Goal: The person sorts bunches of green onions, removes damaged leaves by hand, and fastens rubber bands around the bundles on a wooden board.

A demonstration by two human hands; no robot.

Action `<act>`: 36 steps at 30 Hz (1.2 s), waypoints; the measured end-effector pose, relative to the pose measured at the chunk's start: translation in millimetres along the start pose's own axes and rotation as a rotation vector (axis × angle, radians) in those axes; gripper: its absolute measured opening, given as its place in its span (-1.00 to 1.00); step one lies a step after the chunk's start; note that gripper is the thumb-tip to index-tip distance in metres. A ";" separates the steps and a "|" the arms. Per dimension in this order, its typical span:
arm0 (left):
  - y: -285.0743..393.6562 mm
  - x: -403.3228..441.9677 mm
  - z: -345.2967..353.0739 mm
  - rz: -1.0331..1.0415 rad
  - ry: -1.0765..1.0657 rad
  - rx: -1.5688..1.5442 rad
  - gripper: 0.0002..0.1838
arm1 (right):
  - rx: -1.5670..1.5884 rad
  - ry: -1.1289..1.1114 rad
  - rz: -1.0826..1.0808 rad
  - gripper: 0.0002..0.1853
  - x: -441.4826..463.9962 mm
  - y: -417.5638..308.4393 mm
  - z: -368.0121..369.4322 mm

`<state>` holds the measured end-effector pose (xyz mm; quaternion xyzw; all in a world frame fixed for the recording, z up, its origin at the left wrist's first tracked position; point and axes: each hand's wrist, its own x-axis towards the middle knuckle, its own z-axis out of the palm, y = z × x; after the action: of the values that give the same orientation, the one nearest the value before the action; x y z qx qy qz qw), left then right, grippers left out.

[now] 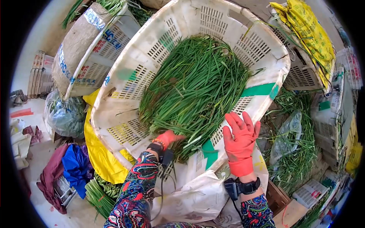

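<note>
While our right hand (pixel 241 146) holds its fingers spread, our left hand (pixel 165 140) meets the green stalks (pixel 197 83) at their 7 o'clock edge; we cannot tell its grip. Inside the white basket (pixel 272 60), the stalks lie at 11 o'clock from our right fingers, long axis mostly 7-to-1 o'clock.

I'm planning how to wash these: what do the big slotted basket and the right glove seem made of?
Slotted basket: probably rigid moulded plastic, dull and scuffed, judging by its regular openings.
Right glove: likely thin rubber or similar, fairly matte, since it clings and creases.
</note>
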<state>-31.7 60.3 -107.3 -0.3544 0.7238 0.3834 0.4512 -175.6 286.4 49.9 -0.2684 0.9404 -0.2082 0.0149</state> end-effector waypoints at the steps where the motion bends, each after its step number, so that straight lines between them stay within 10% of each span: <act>1: 6.7 -2.5 6.0 -0.028 0.003 -0.051 -0.11 | 0.003 0.000 0.000 -0.65 0.2 -0.1 0.2; 7: 28.7 -20.0 15.0 0.070 0.258 -0.215 -0.29 | 0.010 0.023 -0.013 -0.67 1.2 0.8 -0.1; 10: 9.0 -13.1 -35.4 0.489 -0.115 0.158 -0.57 | 0.023 0.022 -0.006 -0.66 -0.3 0.9 -0.5; 14: 21.1 -73.8 -106.0 0.517 -0.222 -0.309 -0.78 | 0.030 0.023 -0.020 -0.65 -0.2 2.0 0.1; 15: 21.4 -82.4 -109.8 0.075 -0.378 -0.770 -0.77 | 0.020 0.021 -0.029 -0.64 0.1 1.9 0.2; 19: 16.8 -103.1 -87.8 0.368 -0.318 -0.930 -0.72 | -0.017 -0.109 -0.096 -0.38 3.1 -6.5 -3.7; 20: 21.0 -87.4 -89.0 -0.007 -0.501 -1.087 -0.67 | -0.005 -0.171 -0.129 -0.30 4.9 -14.7 -5.6; 22: 18.4 -90.2 -75.5 0.666 -0.238 -0.548 -0.65 | -0.032 -0.334 -0.275 -0.09 8.9 -30.7 -5.5; 25: 63.1 -154.3 -84.1 0.154 -0.404 -1.081 -0.69 | -0.121 -0.463 -0.524 -0.10 24.5 -54.6 10.4; 28: 67.2 -151.7 -82.4 0.078 -0.500 -0.536 -0.73 | 0.154 -0.307 -0.745 -0.23 33.3 -73.9 52.5; 32: 68.7 -201.1 -93.9 0.465 -0.197 -0.091 -0.57 | 0.375 -0.304 -0.874 -0.27 30.1 -90.0 27.5; 36: 67.3 -223.1 -107.7 0.416 -0.477 -0.489 -0.50 | 0.699 -0.472 -0.810 -0.26 28.2 -77.9 16.1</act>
<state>-54.3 34.0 147.0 -0.1983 0.5424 0.6990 0.4219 -158.7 205.9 68.7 -0.6248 0.6096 -0.4298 0.2307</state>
